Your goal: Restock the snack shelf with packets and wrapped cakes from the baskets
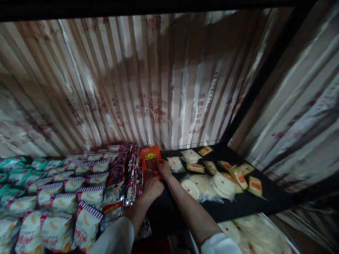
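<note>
An orange snack packet (pixel 150 154) with a window showing brown sticks stands against the back of the black shelf. My left hand (pixel 153 186) is at its lower end, fingers curled in and partly hidden. On the packet's right edge, my right hand (pixel 164 169) grips it with bent fingers. Immediately left of the packet, shiny dark red packets (pixel 116 176) are packed in a row. Clear bags of round pale wafers (pixel 174 163) lie to the right of my right hand.
White snack bags (pixel 57 203) with striped tops fill the left side, with green packets (pixel 16 178) beyond. Small yellow packets (pixel 239 177) lie scattered at right. A white box (pixel 279 229) of bagged wafers sits below the shelf (pixel 254 206). Printed sheeting (pixel 169 81) hangs behind.
</note>
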A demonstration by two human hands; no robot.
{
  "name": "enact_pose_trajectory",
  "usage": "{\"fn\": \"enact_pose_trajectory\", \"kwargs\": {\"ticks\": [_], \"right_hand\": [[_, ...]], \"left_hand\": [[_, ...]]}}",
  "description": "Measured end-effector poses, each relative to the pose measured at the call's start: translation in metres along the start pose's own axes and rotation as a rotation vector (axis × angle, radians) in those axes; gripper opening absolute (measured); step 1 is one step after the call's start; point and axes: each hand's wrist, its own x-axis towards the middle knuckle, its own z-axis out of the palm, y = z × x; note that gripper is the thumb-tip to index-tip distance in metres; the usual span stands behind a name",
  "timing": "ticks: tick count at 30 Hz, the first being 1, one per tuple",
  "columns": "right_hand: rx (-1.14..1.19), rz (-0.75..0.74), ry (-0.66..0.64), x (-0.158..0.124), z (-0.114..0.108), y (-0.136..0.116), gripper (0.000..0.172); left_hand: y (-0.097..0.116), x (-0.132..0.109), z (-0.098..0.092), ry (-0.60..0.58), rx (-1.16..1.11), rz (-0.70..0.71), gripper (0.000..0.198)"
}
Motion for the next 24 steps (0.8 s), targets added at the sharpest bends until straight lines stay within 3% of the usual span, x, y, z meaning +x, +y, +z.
{"fn": "enact_pose_trajectory", "kwargs": {"ticks": [16, 21, 24], "right_hand": [[-0.530, -0.233, 0.065, -0.006, -0.010, -0.006, 0.039], [-0.522, -0.350, 0.082, -0.008, -0.013, 0.007, 0.045], [-0.449, -0.353, 0.081, -0.011, -0.016, 0.013, 0.044]], "left_hand": [[-0.003, 0.006, -0.002, 0.000, 0.003, -0.011, 0.049], [0.002, -0.004, -0.005, 0.011, -0.010, -0.003, 0.055], [0.014, -0.017, -0.008, 0.011, -0.009, 0.011, 0.049]]}}
